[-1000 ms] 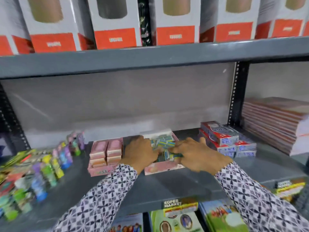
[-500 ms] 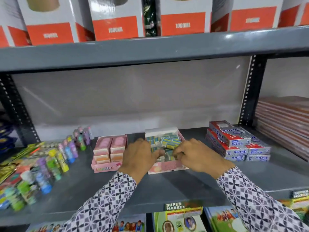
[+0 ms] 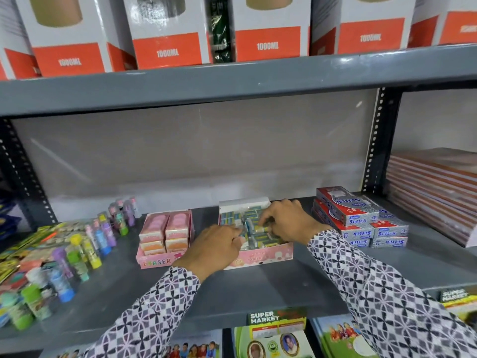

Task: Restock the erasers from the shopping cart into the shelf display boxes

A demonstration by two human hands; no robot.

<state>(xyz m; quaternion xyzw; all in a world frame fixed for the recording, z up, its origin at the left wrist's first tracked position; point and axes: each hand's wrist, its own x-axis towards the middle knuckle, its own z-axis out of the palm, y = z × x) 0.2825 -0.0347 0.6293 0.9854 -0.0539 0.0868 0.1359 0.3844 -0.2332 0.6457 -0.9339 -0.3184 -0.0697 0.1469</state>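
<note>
A pink display box point(image 3: 260, 257) stands mid-shelf, filled with several small blue-and-green wrapped erasers point(image 3: 251, 215). My left hand point(image 3: 216, 246) rests at the box's front-left corner, fingers curled against the erasers. Over the right half of the box, my right hand point(image 3: 286, 220) pinches an eraser between its fingertips. To the left stands a second pink box marked ERASER point(image 3: 165, 237) holding pink and orange erasers. The shopping cart is out of view.
Glue sticks point(image 3: 85, 244) and colourful packets crowd the shelf's left side. Red-and-silver Softek boxes point(image 3: 358, 218) are stacked right of the display box, with a pile of notebooks point(image 3: 433, 192) beyond an upright. White-and-orange 1000ML cartons point(image 3: 167, 34) fill the shelf above.
The view has shifted up and right. My right hand has moved deeper over the box's erasers; my left hand stays at the front-left corner.
</note>
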